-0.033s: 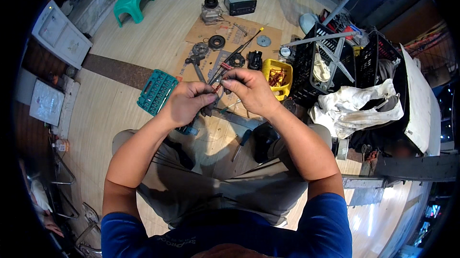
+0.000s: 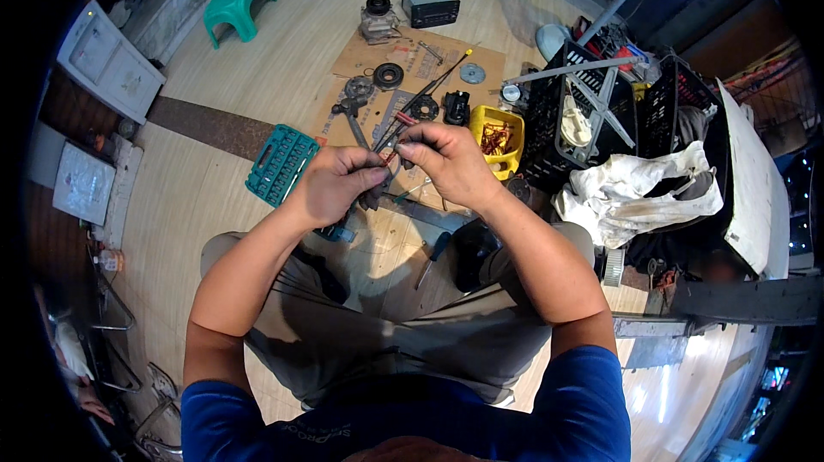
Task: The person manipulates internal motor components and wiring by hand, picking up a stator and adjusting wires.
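Small part (image 2: 388, 155) pinched between both hands above the lap, over the floor.
Left hand (image 2: 330, 183) and right hand (image 2: 446, 161) meet fingertip to fingertip, each closed on the part; it looks slim, with a red bit showing and dark wire-like ends, mostly hidden by fingers. Judged light, stiff and easy to drop, so best gripped at its ends with fingertips, not squeezed mid-length. Beyond the hands, largest first: black crates (image 2: 601, 110), white cloth (image 2: 635, 191), cardboard sheet (image 2: 412, 75) carrying round metal parts, teal socket case (image 2: 281, 163), yellow bin (image 2: 496, 137), screwdriver (image 2: 432, 256) by the knees.
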Demonstrator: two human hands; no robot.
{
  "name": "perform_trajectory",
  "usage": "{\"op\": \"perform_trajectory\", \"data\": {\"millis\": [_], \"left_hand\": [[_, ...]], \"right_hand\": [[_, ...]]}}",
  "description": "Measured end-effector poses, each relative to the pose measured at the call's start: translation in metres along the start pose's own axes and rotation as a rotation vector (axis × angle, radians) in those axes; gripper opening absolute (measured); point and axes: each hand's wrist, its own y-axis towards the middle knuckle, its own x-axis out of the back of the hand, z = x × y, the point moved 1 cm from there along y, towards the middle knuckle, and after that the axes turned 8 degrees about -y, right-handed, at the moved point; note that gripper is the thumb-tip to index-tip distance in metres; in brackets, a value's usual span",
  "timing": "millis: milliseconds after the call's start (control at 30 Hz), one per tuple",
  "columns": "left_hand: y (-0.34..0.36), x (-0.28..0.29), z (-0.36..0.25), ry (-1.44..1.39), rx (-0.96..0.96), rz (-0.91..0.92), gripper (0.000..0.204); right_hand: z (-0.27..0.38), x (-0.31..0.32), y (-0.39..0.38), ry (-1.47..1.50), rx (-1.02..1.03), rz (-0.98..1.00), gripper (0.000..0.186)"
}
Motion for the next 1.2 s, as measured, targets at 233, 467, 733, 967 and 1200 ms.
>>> {"op": "perform_trajectory", "data": {"millis": [233,467,733,967,1200], "left_hand": [[-0.001,0.002,0.004,-0.240,0.092,0.115,0.011],[0.000,-0.004,-0.002,0.045,0.040,-0.016,0.006],[0.002,-0.005,0.000,0.047,-0.011,-0.059,0.008],[0.000,-0.006,-0.001,-0.033,0.018,0.012,0.011],[0.000,-0.004,0.004,-0.079,0.071,0.071,0.011]], "right_hand": [[0.006,0.000,-0.003,-0.058,0.029,0.030,0.016],[-0.001,-0.003,-0.001,-0.070,0.034,-0.046,0.015],[0.000,0.002,-0.001,-0.017,0.108,-0.032,0.012],[0.007,0.006,-0.001,-0.050,0.103,0.008,0.013],[0.000,0.002,-0.003,0.019,0.085,-0.007,0.013]]}}
